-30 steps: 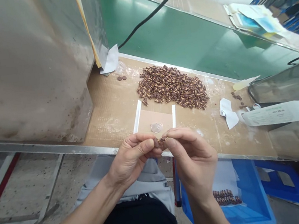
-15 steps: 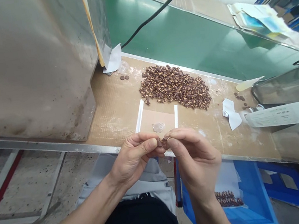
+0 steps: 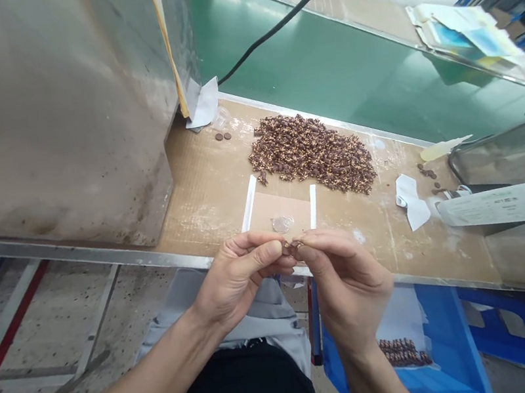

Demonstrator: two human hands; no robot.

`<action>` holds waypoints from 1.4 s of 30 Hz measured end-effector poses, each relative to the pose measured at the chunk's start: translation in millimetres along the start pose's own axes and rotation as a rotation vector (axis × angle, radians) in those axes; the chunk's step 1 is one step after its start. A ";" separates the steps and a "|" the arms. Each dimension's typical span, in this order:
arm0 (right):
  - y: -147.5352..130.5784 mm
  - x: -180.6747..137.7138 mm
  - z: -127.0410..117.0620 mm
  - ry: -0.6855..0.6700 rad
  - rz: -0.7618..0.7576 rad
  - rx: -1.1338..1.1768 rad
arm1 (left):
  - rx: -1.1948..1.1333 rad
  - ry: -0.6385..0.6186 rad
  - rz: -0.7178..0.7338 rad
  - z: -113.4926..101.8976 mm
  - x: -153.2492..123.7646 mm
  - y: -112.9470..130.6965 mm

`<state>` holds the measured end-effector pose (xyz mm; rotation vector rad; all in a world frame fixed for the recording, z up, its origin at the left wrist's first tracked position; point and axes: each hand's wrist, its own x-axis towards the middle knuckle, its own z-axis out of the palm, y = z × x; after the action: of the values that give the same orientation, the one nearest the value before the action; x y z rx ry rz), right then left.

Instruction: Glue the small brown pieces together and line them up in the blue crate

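Note:
Between the fingertips of both hands is a small brown piece with gold-coloured bits (image 3: 291, 246), partly covered by fingers and too small to name. My left hand (image 3: 238, 267) pinches its left side, and my right hand (image 3: 347, 276) pinches its right side. Just beyond the fingers lies a small clear round plastic piece (image 3: 282, 223) on a tan sheet (image 3: 281, 203) between two white strips. A large heap of similar brown and gold pieces (image 3: 310, 152) covers the cardboard worktop behind it.
To the right a bottle with a blue tip (image 3: 507, 204) lies near crumpled white paper (image 3: 410, 200). A blue crate (image 3: 447, 340) below holds rows of brown pieces (image 3: 401, 352). A metal housing (image 3: 56, 123) bounds the left; a green panel (image 3: 311, 62) stands behind.
The whole view has shifted slightly, so everything appears a little further right. Both hands keep their pinch on the small brown piece, with barely any finger movement.

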<state>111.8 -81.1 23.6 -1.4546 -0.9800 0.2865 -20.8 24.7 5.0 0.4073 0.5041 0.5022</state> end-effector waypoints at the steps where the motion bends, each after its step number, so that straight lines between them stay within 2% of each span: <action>1: 0.3 -0.2 0.0 0.004 0.001 -0.002 | -0.002 0.004 -0.004 0.7 -0.2 0.3; 20: 2.5 -0.8 -4.5 -0.016 -0.089 -0.095 | 0.073 0.058 0.012 5.8 -1.6 4.4; 30: 1.8 -0.9 -0.5 -0.007 -0.202 -0.171 | 0.097 0.115 0.017 3.7 -1.6 2.1; 38: 10.6 -2.0 -5.2 -0.010 -0.089 -0.123 | 0.145 0.141 0.067 5.5 0.1 -3.3; 42: 11.1 1.3 -10.4 0.002 -0.087 -0.138 | 0.206 0.159 0.111 7.7 -1.5 -3.1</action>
<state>124.1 -85.6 15.8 -1.5316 -1.0752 0.1569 -16.6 19.5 10.2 0.5980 0.6925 0.5954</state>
